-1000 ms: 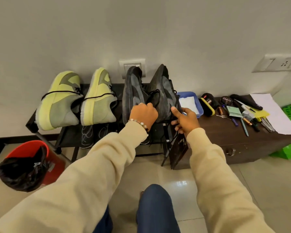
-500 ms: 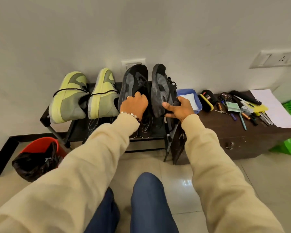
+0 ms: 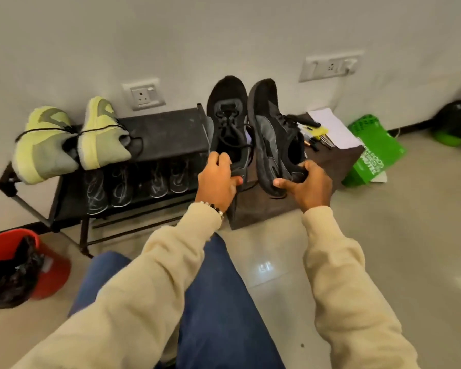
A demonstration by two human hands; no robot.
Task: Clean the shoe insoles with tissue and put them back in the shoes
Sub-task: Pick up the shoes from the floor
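1. The left hand grips the heel end of the left black sneaker, fingers curled over the collar and thumb under the heel; a beaded bracelet sits at that wrist
2. The right hand grips the heel of the right black sneaker, thumb in the opening and fingers wrapped under the sole edge
3. Both black sneakers are held up in the air, toes pointing away toward the wall, side by side and close together, in front of the dark wooden counter; the insoles cannot be seen inside them
4. On the black metal shoe rack to the left, a pair of lime-green sneakers rests on the top shelf with toes up against the wall; more shoes show dimly on the lower shelf
5. Pens and small tools and a white sheet of paper lie on the counter behind the right sneaker
6. A green bag leans at the far end of the counter on the floor
7. A red bin with a black liner stands on the floor at lower left
8. Two wall sockets are mounted above the rack and counter
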